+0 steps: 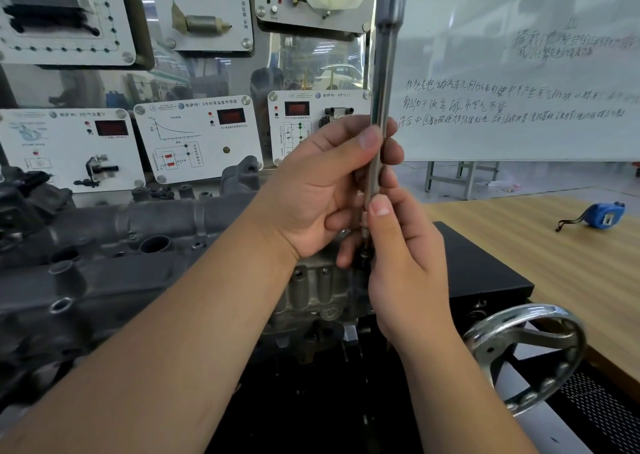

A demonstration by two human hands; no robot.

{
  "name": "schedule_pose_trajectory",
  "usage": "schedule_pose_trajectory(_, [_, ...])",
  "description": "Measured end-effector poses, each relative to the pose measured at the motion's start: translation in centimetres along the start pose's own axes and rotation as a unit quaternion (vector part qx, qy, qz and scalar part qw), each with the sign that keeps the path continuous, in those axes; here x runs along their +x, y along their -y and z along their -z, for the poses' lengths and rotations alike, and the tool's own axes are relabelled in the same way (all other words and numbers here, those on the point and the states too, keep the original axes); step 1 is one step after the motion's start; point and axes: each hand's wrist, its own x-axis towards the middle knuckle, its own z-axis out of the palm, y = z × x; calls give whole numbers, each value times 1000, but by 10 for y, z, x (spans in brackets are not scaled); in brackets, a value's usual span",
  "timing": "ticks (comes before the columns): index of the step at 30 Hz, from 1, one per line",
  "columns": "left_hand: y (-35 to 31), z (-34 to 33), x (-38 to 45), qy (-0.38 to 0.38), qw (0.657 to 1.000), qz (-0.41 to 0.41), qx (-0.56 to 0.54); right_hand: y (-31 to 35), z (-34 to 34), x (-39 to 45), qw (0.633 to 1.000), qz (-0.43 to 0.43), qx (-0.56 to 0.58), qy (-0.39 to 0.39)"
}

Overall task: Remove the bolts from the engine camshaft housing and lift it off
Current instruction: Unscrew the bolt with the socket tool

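1. Long, slim silver steel socket wrench (382, 72) stands nearly upright at scene centre; its thicker top end reaches the upper frame edge.
2. Left hand (322, 190) grips the wrench shaft at mid-height, fingers (370, 140) curled round it, thumb to the near side.
3. Right hand (401, 256) sits just below the left, fingers pinching the lower end of the shaft; thumb tip (379, 207) pressed on the metal.
4. Wrench tip meets the right end of the dark grey cast-metal camshaft housing (104, 245); the contact point is hidden by the right hand.
5. Housing runs left across the engine, still seated.
6. Chrome handwheel (530, 353) near right, below the hands.
7. Blue tape measure (604, 215) lies on the wood-grain surface (554, 263), far right, well apart.
8. Whiteboard (519, 72) with handwriting stands behind.
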Motion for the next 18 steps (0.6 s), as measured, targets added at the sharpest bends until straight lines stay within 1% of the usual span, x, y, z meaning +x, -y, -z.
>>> schedule_pose_trajectory(3, [1,1,1,-34,999,-19,6,-1,-2,0,1000,11,-10,-14])
schedule_pose_trajectory(5, [2,1,2,-38,999,-19,17,-1,-1,0,999,19,-25,-20])
schedule_pose_trajectory(7, [1,0,1,-21,999,-5,27,-1,-1,0,999,18,-41,-15])
schedule_pose_trajectory(9, [0,0,1,5,1000,12,5,0,-1,1,999,17,-51,-3])
schedule_pose_trajectory(11, [-1,0,0,19,1000,11,-8,1,-1,1,999,17,-48,2])
schedule_pose_trajectory(13, [-1,-1,0,10,1000,2,2,1,-1,1,999,14,-44,-3])
schedule_pose_trajectory(16, [2,-1,1,-30,999,-15,32,1,-2,0,1000,8,-25,-7])
schedule_pose_trajectory(18, [2,1,1,-41,998,-22,38,1,-3,-2,999,10,-37,-11])
